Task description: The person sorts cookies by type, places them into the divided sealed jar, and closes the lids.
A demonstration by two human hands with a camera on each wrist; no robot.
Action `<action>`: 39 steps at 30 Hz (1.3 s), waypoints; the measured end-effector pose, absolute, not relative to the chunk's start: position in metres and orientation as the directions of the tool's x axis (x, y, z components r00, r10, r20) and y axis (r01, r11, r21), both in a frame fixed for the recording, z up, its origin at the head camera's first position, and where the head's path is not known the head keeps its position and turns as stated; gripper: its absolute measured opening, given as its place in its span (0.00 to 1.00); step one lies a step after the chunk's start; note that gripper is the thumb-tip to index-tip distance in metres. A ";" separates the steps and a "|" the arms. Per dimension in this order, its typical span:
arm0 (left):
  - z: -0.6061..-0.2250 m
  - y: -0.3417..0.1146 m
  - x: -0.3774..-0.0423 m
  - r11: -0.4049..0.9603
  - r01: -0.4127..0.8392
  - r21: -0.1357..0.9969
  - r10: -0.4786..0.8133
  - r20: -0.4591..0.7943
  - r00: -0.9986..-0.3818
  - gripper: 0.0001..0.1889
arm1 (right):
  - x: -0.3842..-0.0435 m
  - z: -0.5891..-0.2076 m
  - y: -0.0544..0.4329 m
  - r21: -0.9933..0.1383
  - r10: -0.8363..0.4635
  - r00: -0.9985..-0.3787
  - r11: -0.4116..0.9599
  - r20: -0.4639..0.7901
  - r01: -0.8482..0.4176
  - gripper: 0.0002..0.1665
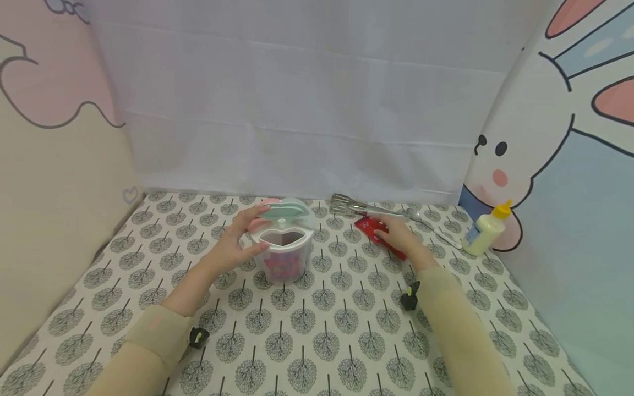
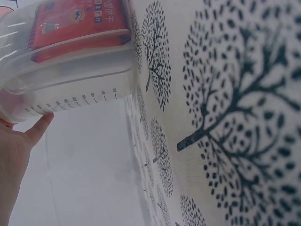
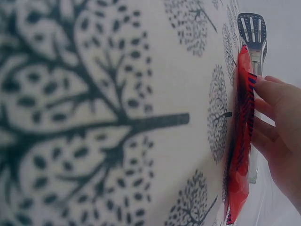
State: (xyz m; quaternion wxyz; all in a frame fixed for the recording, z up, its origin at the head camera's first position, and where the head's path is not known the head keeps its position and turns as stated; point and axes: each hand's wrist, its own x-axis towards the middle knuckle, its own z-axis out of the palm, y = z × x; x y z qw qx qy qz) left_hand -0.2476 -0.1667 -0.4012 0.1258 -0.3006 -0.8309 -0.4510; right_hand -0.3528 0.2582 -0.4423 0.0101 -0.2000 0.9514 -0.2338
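Note:
A clear storage container (image 1: 284, 266) stands upright on the table, with white, pink and teal sections in its lid (image 1: 282, 210). Its near white section has a hole open on top. My left hand (image 1: 230, 242) holds the container around its upper part, thumb by the near rim and fingers over the lid's left side. In the left wrist view a red packet (image 2: 82, 26) with printed characters shows through the wall, beside measuring marks. My right hand (image 1: 398, 235) grips another red packet (image 1: 365, 226) lying on the cloth, thumb and fingers at its edge.
Behind the right hand lie a slotted metal turner (image 1: 342, 204) and a long-handled spoon (image 1: 421, 217). A bottle (image 1: 485, 231) with a yellow cap stands at the right edge. Tree-patterned cloth (image 1: 302, 341) covers the table; curtains enclose the back and sides.

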 end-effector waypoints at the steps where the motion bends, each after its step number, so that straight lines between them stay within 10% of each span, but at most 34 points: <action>1: -0.401 -0.166 -0.248 0.418 0.607 0.676 0.384 0.474 -0.792 0.42 | -0.353 -0.443 0.259 -0.451 -0.379 -0.923 0.814 0.067 -0.367 0.31; 29: -0.386 -0.161 -0.236 0.395 0.625 0.673 0.394 0.491 -0.777 0.40 | -0.328 -0.400 0.237 -0.509 -0.416 -0.909 0.787 -0.019 -0.350 0.25; 39: -0.367 -0.155 -0.221 0.388 0.612 0.689 0.391 0.479 -0.786 0.38 | -0.299 -0.355 0.218 -0.519 -0.444 -0.888 0.733 0.125 -0.439 0.26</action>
